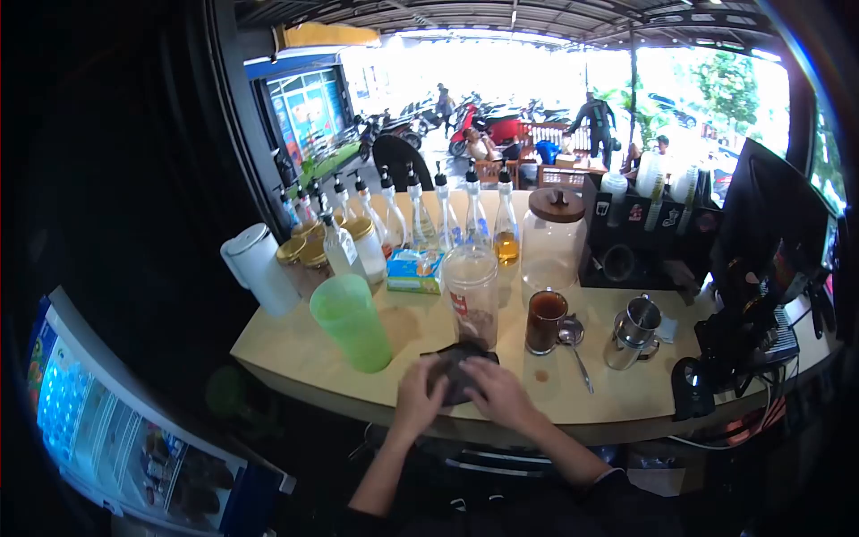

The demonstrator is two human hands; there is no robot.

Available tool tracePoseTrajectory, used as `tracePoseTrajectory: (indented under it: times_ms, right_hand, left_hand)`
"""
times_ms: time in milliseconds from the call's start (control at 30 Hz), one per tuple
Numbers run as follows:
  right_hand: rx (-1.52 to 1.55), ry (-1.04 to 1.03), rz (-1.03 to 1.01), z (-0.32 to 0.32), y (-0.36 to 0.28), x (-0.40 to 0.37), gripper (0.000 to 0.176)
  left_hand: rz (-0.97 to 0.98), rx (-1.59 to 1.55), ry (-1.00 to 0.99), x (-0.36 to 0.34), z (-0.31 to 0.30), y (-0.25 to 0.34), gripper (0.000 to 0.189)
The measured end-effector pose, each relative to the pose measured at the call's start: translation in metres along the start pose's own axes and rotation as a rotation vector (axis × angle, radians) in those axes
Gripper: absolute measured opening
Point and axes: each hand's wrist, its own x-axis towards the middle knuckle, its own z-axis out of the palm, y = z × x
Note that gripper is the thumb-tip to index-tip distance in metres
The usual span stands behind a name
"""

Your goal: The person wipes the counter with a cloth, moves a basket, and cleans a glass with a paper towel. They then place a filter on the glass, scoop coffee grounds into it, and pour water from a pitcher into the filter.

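Observation:
At the counter's front edge, my left hand (419,396) and my right hand (501,390) are both on a dark, crumpled cloth (458,374), fingers bent around its two sides. Part of the cloth is hidden by the fingers. Just behind it stands a tall clear plastic jar (472,300) with a red label and something brownish low inside. To the left is a tall green translucent cup (352,324). On the right are a glass of brown drink (545,324), a metal spoon (577,349) lying flat, and a metal drip filter on a glass mug (633,336).
Pump bottles (447,215) line the counter's back, with a tissue pack (415,271) before them. A lidded glass jar (553,242), a white jug (261,268) and a dark monitor (761,215) also stand there. A lit fridge (134,430) is lower left. People sit and stand outside.

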Motion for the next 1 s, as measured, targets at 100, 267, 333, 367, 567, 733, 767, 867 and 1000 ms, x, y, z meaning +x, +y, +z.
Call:
tracePoseTrajectory:
  times_ms: [100,267,333,367,567,733,767,867,1000]
  right_hand:
    - [-0.280,-0.138,-0.047,0.025,0.013,-0.017,0.048]
    - [-0.400,-0.230,0.003,0.045,0.016,-0.007,0.047]
    - [-0.394,-0.213,0.021,0.051,0.018,0.000,0.047]
    - [-0.382,-0.200,0.026,0.053,0.019,0.001,0.047]
    - [-0.221,-0.138,0.016,0.019,0.008,-0.005,0.040]
    - [0.108,0.132,0.089,-0.021,0.010,-0.014,0.012]
    - [0.102,0.136,0.095,-0.029,0.010,-0.016,0.012]
    - [0.080,0.290,0.149,-0.051,0.006,-0.020,0.016]
    - [0.053,0.460,0.110,-0.074,0.013,-0.025,0.018]
  left_hand:
    - [0.010,0.428,-0.257,-0.019,0.016,-0.001,0.052]
    - [-0.020,0.436,-0.358,0.004,0.014,-0.028,0.054]
    - [-0.050,0.428,-0.387,0.012,0.010,-0.031,0.054]
    - [-0.043,0.417,-0.397,0.014,0.009,-0.033,0.054]
    - [-0.001,0.348,-0.200,0.014,0.020,-0.026,0.053]
    - [0.205,0.030,0.073,0.026,0.043,0.015,0.040]
    - [0.209,0.023,0.067,0.029,0.051,0.022,0.040]
    - [0.281,-0.179,-0.047,0.043,0.069,0.044,0.043]
    - [0.250,-0.336,-0.134,0.059,0.092,0.059,0.051]
